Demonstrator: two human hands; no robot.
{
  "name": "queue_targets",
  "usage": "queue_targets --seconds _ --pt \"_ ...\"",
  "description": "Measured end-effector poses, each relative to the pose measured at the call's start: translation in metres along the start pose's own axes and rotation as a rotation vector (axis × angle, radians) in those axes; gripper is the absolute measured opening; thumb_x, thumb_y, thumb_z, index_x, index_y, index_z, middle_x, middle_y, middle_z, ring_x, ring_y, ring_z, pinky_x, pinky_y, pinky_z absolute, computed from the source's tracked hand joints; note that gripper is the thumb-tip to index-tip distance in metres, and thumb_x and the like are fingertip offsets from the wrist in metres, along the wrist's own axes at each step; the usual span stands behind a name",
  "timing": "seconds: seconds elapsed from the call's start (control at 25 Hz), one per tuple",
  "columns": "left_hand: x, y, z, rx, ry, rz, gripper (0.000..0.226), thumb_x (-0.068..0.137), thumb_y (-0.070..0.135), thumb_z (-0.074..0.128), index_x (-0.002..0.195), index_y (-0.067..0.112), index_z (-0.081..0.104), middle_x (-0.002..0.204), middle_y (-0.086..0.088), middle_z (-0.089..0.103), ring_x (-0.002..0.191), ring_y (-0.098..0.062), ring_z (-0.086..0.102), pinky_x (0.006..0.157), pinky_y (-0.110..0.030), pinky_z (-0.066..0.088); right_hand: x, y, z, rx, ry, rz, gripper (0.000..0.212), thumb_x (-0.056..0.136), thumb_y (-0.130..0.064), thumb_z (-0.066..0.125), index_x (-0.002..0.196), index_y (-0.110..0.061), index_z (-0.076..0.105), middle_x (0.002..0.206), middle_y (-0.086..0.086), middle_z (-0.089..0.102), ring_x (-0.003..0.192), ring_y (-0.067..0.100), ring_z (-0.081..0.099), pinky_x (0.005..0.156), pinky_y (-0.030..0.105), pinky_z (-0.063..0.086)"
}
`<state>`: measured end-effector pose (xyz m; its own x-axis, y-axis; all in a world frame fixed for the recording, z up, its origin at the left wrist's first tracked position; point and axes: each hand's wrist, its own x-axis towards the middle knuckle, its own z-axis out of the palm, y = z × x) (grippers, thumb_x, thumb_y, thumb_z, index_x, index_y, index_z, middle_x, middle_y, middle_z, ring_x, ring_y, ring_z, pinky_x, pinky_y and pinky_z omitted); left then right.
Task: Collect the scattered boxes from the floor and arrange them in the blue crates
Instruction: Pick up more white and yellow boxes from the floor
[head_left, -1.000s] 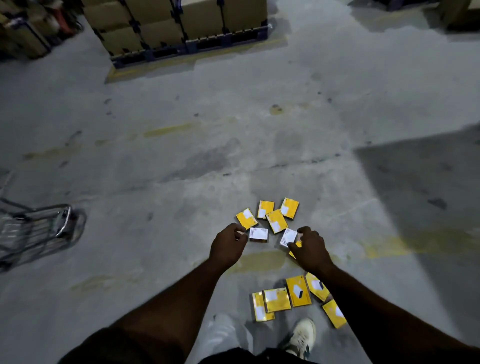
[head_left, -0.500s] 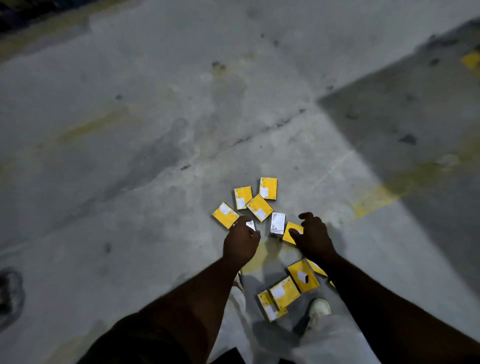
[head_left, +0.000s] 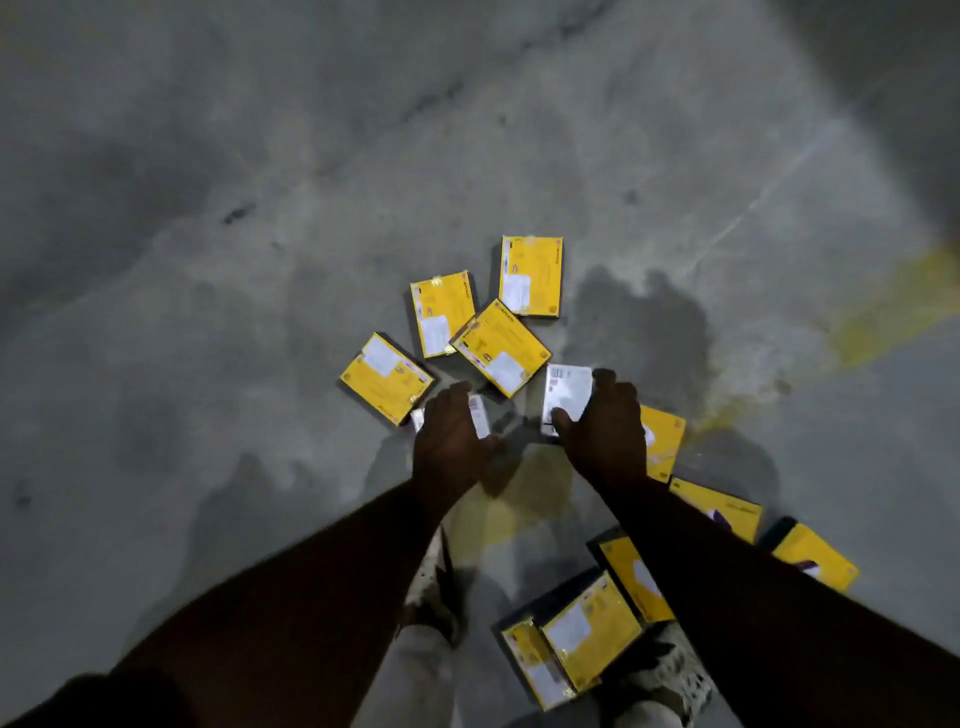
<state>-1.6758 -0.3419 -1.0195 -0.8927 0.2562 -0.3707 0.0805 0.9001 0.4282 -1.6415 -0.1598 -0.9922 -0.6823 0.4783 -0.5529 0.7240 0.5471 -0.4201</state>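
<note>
Several flat yellow boxes lie scattered on the concrete floor: one at the far top (head_left: 531, 276), one left of it (head_left: 441, 313), a tilted one (head_left: 500, 347) and one at the left (head_left: 386, 378). My left hand (head_left: 451, 441) covers a white-faced box (head_left: 480, 415) with its fingers curled around it. My right hand (head_left: 605, 428) grips another white-faced box (head_left: 566, 395) by its edges. More yellow boxes lie under and beside my right forearm (head_left: 589, 631). No blue crate is in view.
Bare grey concrete floor (head_left: 260, 260) spreads to the left and ahead. A worn yellow floor line (head_left: 893, 312) runs at the right. My legs and a shoe (head_left: 660, 670) are below, next to the near boxes.
The view has dropped closer to the boxes. My right hand has moved from the yellow box onto the white-faced box and taken hold of it; my left hand stays over its white-faced box.
</note>
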Motion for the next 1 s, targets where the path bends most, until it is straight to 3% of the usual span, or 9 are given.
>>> queue_targets --seconds 0.16,0.28,0.4,0.48,0.56,0.72,0.8,0.88,1.0 --pt "0.038 -0.052 0.084 0.181 -0.041 0.179 0.085 0.057 0.035 0.078 0.124 -0.008 0.048 0.109 -0.029 0.064 0.101 -0.042 0.060 0.092 -0.040 0.040 0.060 0.040 0.082 -0.034 0.013 0.023 0.090 0.076 -0.038 0.075 0.147 -0.006 0.031 0.135 0.023 0.043 0.124 0.041 0.043 0.097 0.045 0.041" --pt "0.056 -0.073 0.104 0.313 -0.139 0.121 0.098 0.053 0.029 0.088 0.137 -0.002 0.046 0.122 -0.022 0.058 0.112 -0.040 0.055 0.098 -0.043 0.042 0.082 0.053 0.121 -0.125 0.061 0.003 0.111 0.068 -0.051 0.079 0.151 -0.008 0.021 0.141 0.025 0.038 0.126 0.042 0.042 0.101 0.045 0.040" --pt "0.059 -0.087 0.111 0.400 -0.071 0.170 0.078 0.059 0.026 0.083 0.128 0.003 0.057 0.107 -0.014 0.063 0.099 -0.035 0.061 0.087 -0.040 0.047 0.086 0.057 0.131 -0.116 0.090 0.009 0.116 0.067 -0.047 0.081 0.155 -0.012 0.014 0.142 0.025 0.036 0.126 0.041 0.040 0.101 0.047 0.040" --pt "0.056 -0.091 0.103 0.248 -0.057 0.109 0.070 0.065 0.048 0.078 0.120 0.008 0.063 0.104 -0.010 0.066 0.098 -0.030 0.063 0.085 -0.038 0.051 0.075 0.053 0.115 -0.021 0.100 0.020 0.116 0.065 -0.045 0.080 0.155 -0.010 0.015 0.138 0.022 0.039 0.124 0.040 0.040 0.100 0.047 0.038" --pt "0.047 -0.080 0.085 -0.064 -0.105 -0.109 0.070 0.062 0.062 0.072 0.112 0.015 0.063 0.102 -0.003 0.068 0.098 -0.023 0.064 0.083 -0.035 0.053 0.056 0.051 0.098 0.129 0.132 0.006 0.111 0.062 -0.048 0.070 0.152 -0.003 0.023 0.135 0.022 0.043 0.124 0.040 0.040 0.103 0.044 0.034" --pt "0.010 0.021 -0.025 -0.896 -0.252 -0.576 0.031 0.084 0.037 0.065 0.110 0.021 0.066 0.095 -0.003 0.070 0.078 -0.019 0.068 0.061 -0.026 0.052 -0.010 0.027 -0.015 0.481 0.206 0.044 0.088 0.071 -0.037 0.066 0.141 0.005 0.033 0.138 0.023 0.036 0.131 0.036 0.033 0.108 0.021 0.020" --pt "-0.013 0.077 -0.089 -1.065 -0.302 -0.615 0.036 0.087 0.037 0.061 0.110 0.011 0.071 0.096 -0.012 0.070 0.074 -0.023 0.067 0.063 -0.027 0.054 -0.050 0.003 -0.090 0.682 0.233 0.123 0.088 0.069 -0.037 0.068 0.142 -0.002 0.034 0.141 0.018 0.031 0.133 0.032 0.034 0.114 0.025 0.023" --pt "-0.035 0.136 -0.145 -1.143 -0.284 -0.566 0.038 0.090 0.038 0.060 0.110 0.009 0.072 0.092 -0.014 0.072 0.069 -0.023 0.068 0.060 -0.026 0.053 -0.088 -0.030 -0.149 0.827 0.235 0.119 0.084 0.064 -0.042 0.067 0.139 -0.013 0.041 0.139 0.011 0.036 0.128 0.028 0.043 0.113 0.043 0.035" --pt "-0.092 0.243 -0.250 -1.247 -0.256 -0.474 0.038 0.094 0.042 0.058 0.115 0.013 0.071 0.099 -0.011 0.076 0.080 -0.026 0.073 0.059 -0.027 0.055 -0.167 -0.089 -0.252 0.938 0.144 -0.073 0.069 0.065 -0.051 0.068 0.129 -0.031 0.051 0.135 -0.003 0.051 0.123 0.018 0.052 0.105 0.051 0.043"
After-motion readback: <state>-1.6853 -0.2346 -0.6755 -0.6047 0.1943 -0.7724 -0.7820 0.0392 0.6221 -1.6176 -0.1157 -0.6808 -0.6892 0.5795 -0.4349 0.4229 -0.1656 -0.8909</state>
